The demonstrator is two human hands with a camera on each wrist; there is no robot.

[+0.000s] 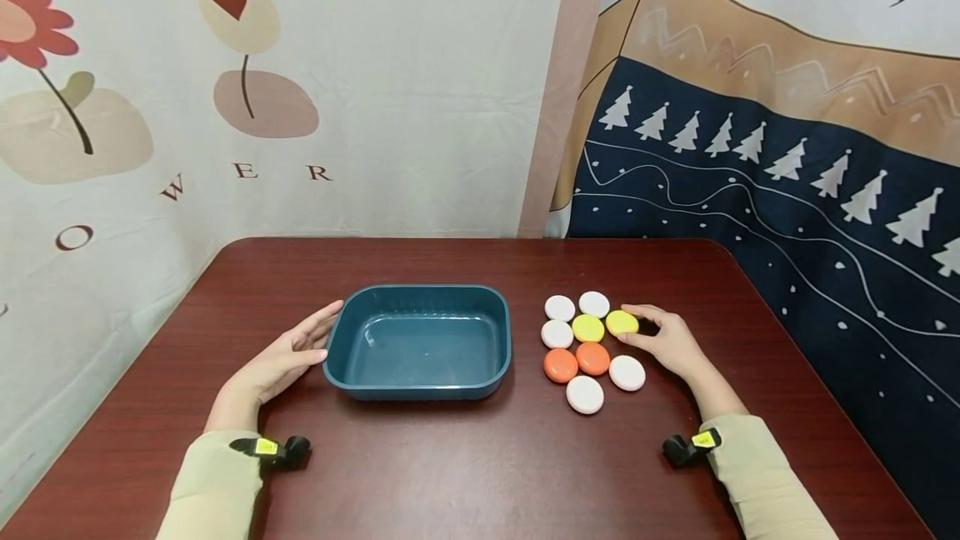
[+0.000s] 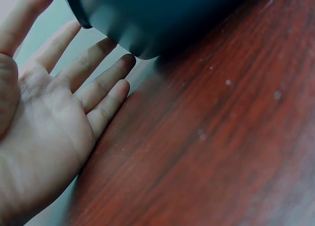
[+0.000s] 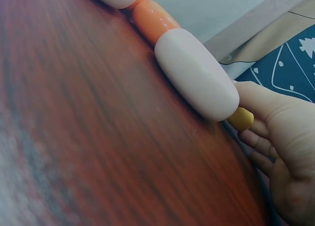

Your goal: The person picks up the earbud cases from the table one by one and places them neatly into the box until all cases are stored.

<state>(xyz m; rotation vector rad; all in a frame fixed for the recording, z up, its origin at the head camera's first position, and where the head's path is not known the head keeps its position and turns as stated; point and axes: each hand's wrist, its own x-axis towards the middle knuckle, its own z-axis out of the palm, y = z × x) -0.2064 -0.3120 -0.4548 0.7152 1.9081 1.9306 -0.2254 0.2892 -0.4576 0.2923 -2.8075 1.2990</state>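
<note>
In the head view a dark teal rectangular tub [image 1: 417, 392] stands on the table, nothing lying inside it. My left hand [image 1: 281, 367] is at its left side, fingertips right at the wall and thumb by the near left corner; the left wrist view shows these fingers [image 2: 101, 83] extended. My right hand [image 1: 670, 343] pinches the rightmost yellow disc [image 1: 621, 322] between thumb and fingers. That yellow disc [image 3: 243, 119] is mostly hidden behind a white disc [image 3: 197, 78] in the right wrist view. Beside it sits another yellow disc [image 1: 588, 328].
Two orange discs [image 1: 561, 365] lie nearer me than the yellow ones. Several white discs [image 1: 585, 395] surround them, right of the tub. The dark red wooden table [image 1: 450, 473] ends at a hanging printed cloth [image 1: 420, 107].
</note>
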